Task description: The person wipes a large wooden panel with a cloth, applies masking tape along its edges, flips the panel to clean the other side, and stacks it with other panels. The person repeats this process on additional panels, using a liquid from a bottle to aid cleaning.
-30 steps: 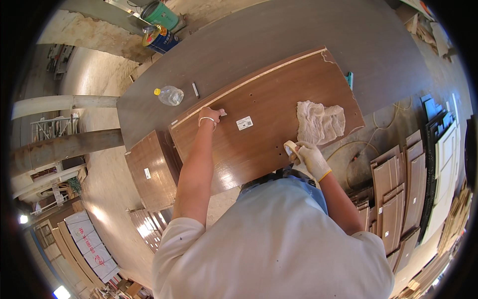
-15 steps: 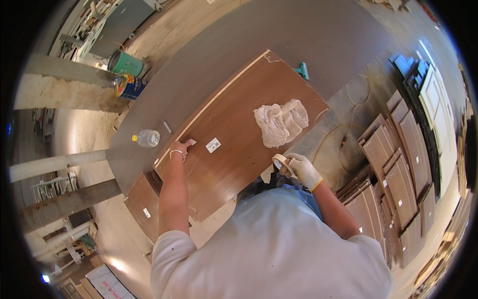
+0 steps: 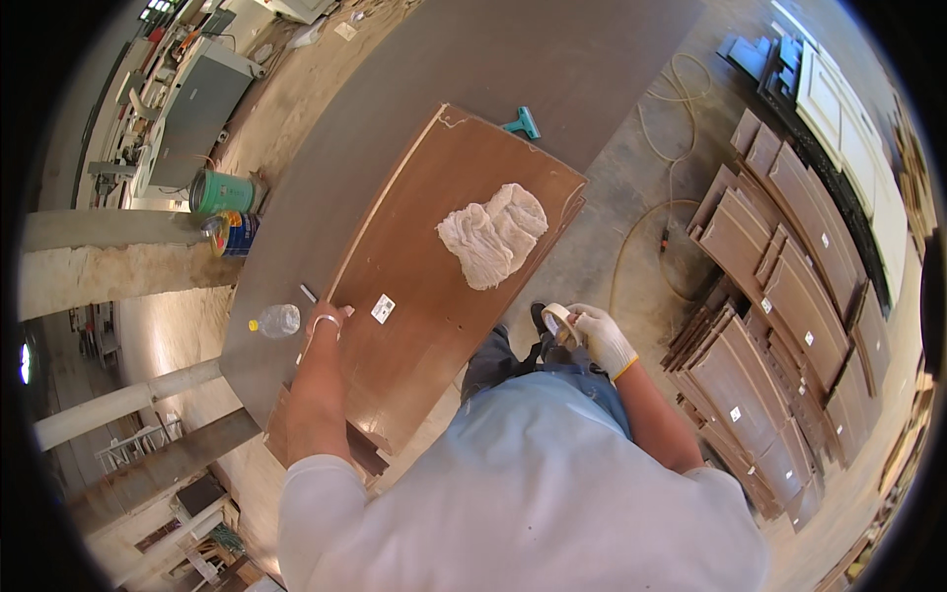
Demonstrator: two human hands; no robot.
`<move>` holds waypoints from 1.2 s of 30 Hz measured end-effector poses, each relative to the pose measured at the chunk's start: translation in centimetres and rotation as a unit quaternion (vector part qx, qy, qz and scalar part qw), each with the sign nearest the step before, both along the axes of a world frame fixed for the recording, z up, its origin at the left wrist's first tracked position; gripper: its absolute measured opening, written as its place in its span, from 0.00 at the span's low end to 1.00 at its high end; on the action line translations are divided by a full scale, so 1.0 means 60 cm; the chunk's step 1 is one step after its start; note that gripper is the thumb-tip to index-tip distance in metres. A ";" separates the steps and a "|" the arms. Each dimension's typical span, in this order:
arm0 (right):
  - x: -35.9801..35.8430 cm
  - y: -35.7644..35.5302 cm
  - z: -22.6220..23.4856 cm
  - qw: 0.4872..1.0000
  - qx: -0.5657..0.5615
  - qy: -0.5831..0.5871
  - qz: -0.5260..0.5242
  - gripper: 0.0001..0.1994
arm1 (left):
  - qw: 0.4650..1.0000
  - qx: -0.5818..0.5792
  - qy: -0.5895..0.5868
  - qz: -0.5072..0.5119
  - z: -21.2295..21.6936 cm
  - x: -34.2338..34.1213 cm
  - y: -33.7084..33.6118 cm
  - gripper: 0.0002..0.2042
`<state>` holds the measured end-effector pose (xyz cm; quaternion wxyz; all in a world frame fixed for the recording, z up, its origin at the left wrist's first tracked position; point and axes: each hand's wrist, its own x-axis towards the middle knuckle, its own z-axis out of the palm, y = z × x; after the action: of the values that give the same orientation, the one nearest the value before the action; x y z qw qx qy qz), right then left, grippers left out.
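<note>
A brown wooden panel (image 3: 424, 247) lies on a larger dark table board (image 3: 335, 187), with a white label (image 3: 383, 309) on its face. My bare left hand (image 3: 331, 316), a white band round its wrist, is at the panel's left edge beside the label. Its fingers are drawn together; whatever they pinch is too small to make out. In a white knit glove, my right hand (image 3: 598, 335) grips a roll of cream masking tape (image 3: 558, 324) in front of my waist. A crumpled whitish cloth (image 3: 493, 237) rests on the panel.
A clear bottle with a yellow cap (image 3: 278, 321) lies left of my left hand. A teal scraper-like tool (image 3: 523, 122) is at the panel's far edge. Brown panels (image 3: 779, 326) are stacked at right, beside a hose (image 3: 646, 128) on the floor. A green bucket (image 3: 222, 191) stands far left.
The view has turned, so the panel and cloth appear further left. My left hand has drawn back slightly toward the panel's edge. My right hand still holds the tape roll.
</note>
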<state>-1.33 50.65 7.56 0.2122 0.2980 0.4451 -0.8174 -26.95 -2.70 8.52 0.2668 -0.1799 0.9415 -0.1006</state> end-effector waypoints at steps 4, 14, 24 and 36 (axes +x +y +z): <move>0.025 0.014 -0.003 0.999 -0.008 -0.006 -0.048 0.16 | 0.975 0.045 0.185 -0.114 0.010 -0.018 0.209 0.25; 0.051 0.052 0.031 0.997 0.081 -0.014 0.008 0.17 | 0.879 0.265 0.169 -0.359 -0.052 0.092 0.616 0.37; 0.139 0.074 0.019 0.982 0.153 -0.104 -0.041 0.14 | 0.802 0.314 0.230 -0.452 -0.115 0.013 0.789 0.28; 0.038 0.074 0.039 0.979 0.179 -0.061 0.081 0.18 | 0.961 0.138 0.187 -0.147 -0.099 -0.147 0.298 0.30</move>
<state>0.94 55.06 9.93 0.2478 0.3435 0.5930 -0.6848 -35.80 15.18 2.58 0.0906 -0.0169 0.9953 0.0282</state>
